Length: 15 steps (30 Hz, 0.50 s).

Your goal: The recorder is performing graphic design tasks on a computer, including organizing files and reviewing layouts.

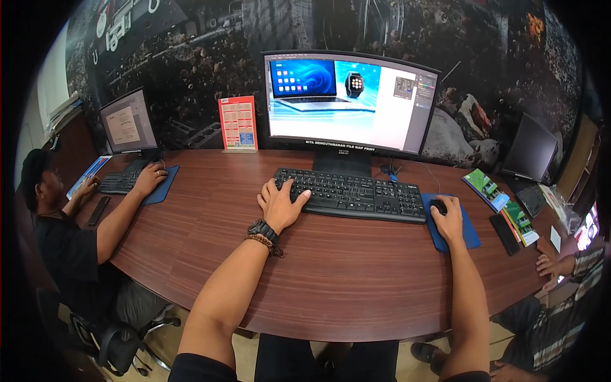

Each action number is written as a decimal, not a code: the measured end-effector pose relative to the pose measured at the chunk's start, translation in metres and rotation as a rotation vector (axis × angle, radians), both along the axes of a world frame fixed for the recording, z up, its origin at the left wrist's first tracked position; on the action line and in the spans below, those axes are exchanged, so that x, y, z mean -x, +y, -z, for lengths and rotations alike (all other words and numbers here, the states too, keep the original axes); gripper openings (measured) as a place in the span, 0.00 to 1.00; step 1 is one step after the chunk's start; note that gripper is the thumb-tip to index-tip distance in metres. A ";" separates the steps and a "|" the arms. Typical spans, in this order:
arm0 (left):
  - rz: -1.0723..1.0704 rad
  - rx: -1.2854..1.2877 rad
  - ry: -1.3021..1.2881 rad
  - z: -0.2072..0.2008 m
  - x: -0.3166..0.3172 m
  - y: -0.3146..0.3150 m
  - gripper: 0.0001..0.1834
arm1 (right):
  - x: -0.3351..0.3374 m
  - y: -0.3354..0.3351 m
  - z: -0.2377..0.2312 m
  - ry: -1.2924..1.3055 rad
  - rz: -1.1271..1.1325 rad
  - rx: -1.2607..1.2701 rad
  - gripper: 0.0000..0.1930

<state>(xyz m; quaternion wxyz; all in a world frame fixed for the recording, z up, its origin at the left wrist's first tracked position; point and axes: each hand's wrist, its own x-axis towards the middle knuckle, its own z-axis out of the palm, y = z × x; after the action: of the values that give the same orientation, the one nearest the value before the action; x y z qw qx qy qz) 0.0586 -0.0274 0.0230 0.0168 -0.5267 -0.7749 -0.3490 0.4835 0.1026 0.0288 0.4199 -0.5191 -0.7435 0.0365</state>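
Bare forearms (219, 299) reach from black sleeves (200, 369) across a reddish-brown worktop (337, 274), the left one wearing a dark watch (264, 230) and a beaded bracelet (268, 246). The left hand (281, 205) spreads over the left end of a black keyboard (350, 196), fingers (272, 189) resting on the keys and gripping nothing. The right hand (450, 219), loosely curled, covers a black mouse (438, 206) on a blue pad (470, 238) just right of the keyboard. Behind the keyboard stands a wide monitor (391, 121) displaying a laptop (302, 79) beside a smartwatch (354, 84), with a red-bordered calendar (238, 124) to its left. At far left, a co-worker (70, 254) in black sits at a second keyboard (118, 183) and screen (127, 124).
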 end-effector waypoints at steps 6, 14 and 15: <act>0.046 0.038 0.063 0.000 -0.001 -0.003 0.42 | 0.003 0.001 0.001 -0.024 -0.040 0.023 0.17; 0.169 0.019 0.200 -0.006 -0.007 0.003 0.40 | 0.003 0.005 -0.004 -0.049 -0.023 0.001 0.16; 0.218 0.024 0.221 -0.006 -0.013 0.003 0.40 | 0.003 0.006 -0.003 -0.054 -0.027 -0.018 0.16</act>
<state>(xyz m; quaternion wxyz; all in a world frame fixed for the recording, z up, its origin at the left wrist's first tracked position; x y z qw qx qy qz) 0.0715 -0.0245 0.0292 0.0577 -0.6429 -0.7108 -0.2794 0.4808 0.1083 0.0321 0.4037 -0.5059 -0.7620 0.0215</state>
